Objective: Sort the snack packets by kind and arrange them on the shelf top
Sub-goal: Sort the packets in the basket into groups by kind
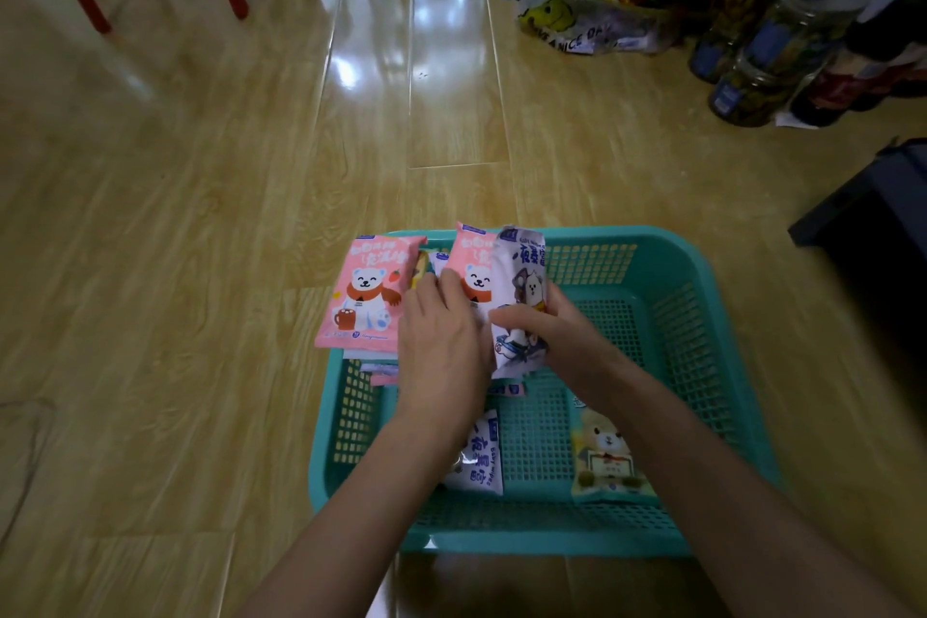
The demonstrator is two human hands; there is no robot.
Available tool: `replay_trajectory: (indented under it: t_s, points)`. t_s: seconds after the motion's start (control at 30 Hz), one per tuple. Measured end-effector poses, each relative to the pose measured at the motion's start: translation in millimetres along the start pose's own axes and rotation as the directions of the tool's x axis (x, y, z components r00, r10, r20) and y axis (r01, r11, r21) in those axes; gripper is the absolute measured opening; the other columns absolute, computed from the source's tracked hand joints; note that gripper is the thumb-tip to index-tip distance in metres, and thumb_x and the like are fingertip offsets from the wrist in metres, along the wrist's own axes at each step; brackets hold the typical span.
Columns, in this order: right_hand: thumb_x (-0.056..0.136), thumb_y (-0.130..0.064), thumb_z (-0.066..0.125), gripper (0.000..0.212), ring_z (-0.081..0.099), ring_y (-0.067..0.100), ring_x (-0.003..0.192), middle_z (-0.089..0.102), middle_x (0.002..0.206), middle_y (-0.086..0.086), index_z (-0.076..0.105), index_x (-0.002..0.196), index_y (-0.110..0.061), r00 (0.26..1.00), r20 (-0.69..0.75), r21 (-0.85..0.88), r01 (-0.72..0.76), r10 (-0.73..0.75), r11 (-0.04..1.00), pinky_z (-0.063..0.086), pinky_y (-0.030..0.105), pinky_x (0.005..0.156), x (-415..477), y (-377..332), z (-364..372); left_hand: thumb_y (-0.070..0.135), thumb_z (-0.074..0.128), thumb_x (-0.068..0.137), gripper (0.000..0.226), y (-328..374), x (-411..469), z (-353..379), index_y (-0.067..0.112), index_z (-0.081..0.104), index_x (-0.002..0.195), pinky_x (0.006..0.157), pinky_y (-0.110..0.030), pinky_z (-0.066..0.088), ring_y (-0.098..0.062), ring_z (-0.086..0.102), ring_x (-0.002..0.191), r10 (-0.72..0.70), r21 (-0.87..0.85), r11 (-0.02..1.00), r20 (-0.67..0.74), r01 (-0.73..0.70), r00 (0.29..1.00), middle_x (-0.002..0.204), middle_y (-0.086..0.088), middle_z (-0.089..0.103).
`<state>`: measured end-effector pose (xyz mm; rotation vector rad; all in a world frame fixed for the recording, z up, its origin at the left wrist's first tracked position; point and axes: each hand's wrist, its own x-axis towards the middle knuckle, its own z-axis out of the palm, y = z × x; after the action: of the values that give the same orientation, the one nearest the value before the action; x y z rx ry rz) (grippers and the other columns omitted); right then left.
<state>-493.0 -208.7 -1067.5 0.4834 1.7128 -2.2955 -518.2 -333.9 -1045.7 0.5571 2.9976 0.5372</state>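
Pink polar-bear packets [363,301]; white-purple packet [519,296], perhaps cat print; teal mesh basket [602,234].

"Baby wipes" on white packet [476,459]

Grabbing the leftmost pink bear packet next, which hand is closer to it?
Left. The left hand lies just right of the pink packet; the right hand is farther right, gripping a white packet.
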Motion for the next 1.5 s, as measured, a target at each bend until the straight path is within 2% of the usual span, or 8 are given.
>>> replay_trajectory:
  t_s: [0.3,0.43,0.7,0.87,1.03,1.2,1.4,1.5]
  points:
    - [0.081,-0.007,0.067,0.030,0.069,0.009,0.087,0.071,0.099,-0.003,0.059,0.104,-0.025,0.993,-0.094,-0.032,0.074,-0.077,0.997,0.055,0.019,0.071,-10.2,2.3,-10.0,0.016,0.066,0.082,0.042,0.3,22.5,-6.0,-0.001,0.040,0.109,0.078,-0.035,0.041,-0.032,0.048,0.106,-0.105,-0.223,0.967,0.093,0.124,0.990,0.118,-0.017,0.044]
    - [0.076,-0.017,0.072,0.054,0.066,0.021,0.101,0.066,0.116,0.007,0.050,0.124,-0.019,0.997,-0.070,-0.050,0.041,-0.044,0.998,0.055,0.034,0.085,-11.4,3.7,-8.6,0.020,0.056,0.089,0.024,-0.3,26.8,-11.1,0.005,0.040,0.097,0.065,-0.034,0.038,-0.033,0.056,0.088,-0.104,-0.221,0.966,0.131,0.132,0.986,0.098,-0.013,0.055]
    - [0.079,-0.012,0.070,0.038,0.066,0.014,0.099,0.067,0.109,-0.001,0.055,0.111,-0.027,0.989,-0.118,-0.038,0.084,-0.088,0.996,0.055,0.026,0.084,-15.4,1.0,-9.8,0.022,0.044,0.097,0.019,-16.2,12.9,-25.3,0.006,0.049,0.106,0.063,-0.034,0.036,-0.029,0.056,0.080,-0.120,-0.417,0.905,-0.064,0.082,0.991,0.087,-0.004,0.058]
    - [0.082,-0.008,0.066,0.036,0.066,0.004,0.088,0.065,0.099,-0.009,0.052,0.103,-0.034,0.979,-0.126,-0.037,0.155,-0.159,0.987,0.056,0.024,0.083,-14.7,-5.5,-5.7,0.021,0.047,0.096,0.011,-34.4,-4.3,-43.9,0.012,0.052,0.095,0.069,-0.045,0.052,-0.028,0.063,0.076,-0.193,-0.633,0.770,-0.110,0.081,0.975,0.085,-0.010,0.066]
    - [0.079,-0.011,0.070,0.046,0.065,0.010,0.094,0.064,0.108,-0.001,0.048,0.117,-0.023,0.979,-0.132,-0.060,0.147,-0.154,0.987,0.056,0.019,0.075,-13.5,-9.3,5.0,0.021,0.047,0.096,0.014,-40.8,-14.2,-52.8,0.010,0.054,0.094,0.054,-0.017,0.047,-0.009,0.059,0.064,-0.272,-0.790,0.590,0.003,0.169,0.962,0.081,-0.004,0.066]
    - [0.073,-0.017,0.077,0.056,0.065,0.008,0.094,0.064,0.109,-0.001,0.048,0.121,-0.017,0.938,-0.301,-0.142,0.135,-0.173,0.981,0.055,0.016,0.070,-27.8,-2.7,4.4,0.017,0.049,0.094,0.011,-48.0,-34.4,-62.2,0.009,0.055,0.091,0.051,-0.013,0.047,-0.004,0.064,0.058,-0.241,-0.920,0.332,0.129,0.206,0.962,0.069,0.003,0.071]
    - [0.089,-0.028,0.057,0.014,0.070,0.018,0.085,0.069,0.101,0.005,0.055,0.101,-0.021,0.947,-0.310,-0.166,0.035,-0.086,0.986,0.058,0.033,0.072,-64.8,16.3,1.1,0.033,0.062,0.069,0.028,-69.4,-60.0,-63.3,0.014,0.058,0.089,0.054,-0.015,0.053,-0.005,0.063,0.060,-0.240,-0.955,0.078,0.259,0.285,0.935,0.074,0.001,0.071]
    - [0.091,-0.019,0.056,0.006,0.068,0.018,0.080,0.068,0.096,0.006,0.055,0.096,-0.020,0.913,-0.408,-0.046,-0.012,-0.008,0.999,0.057,0.030,0.065,-78.9,32.0,2.7,0.018,0.052,0.086,0.008,-79.0,-67.2,-60.8,0.013,0.057,0.088,0.060,-0.016,0.054,-0.005,0.066,0.065,-0.282,-0.949,-0.052,0.313,0.312,0.907,0.078,0.000,0.070]
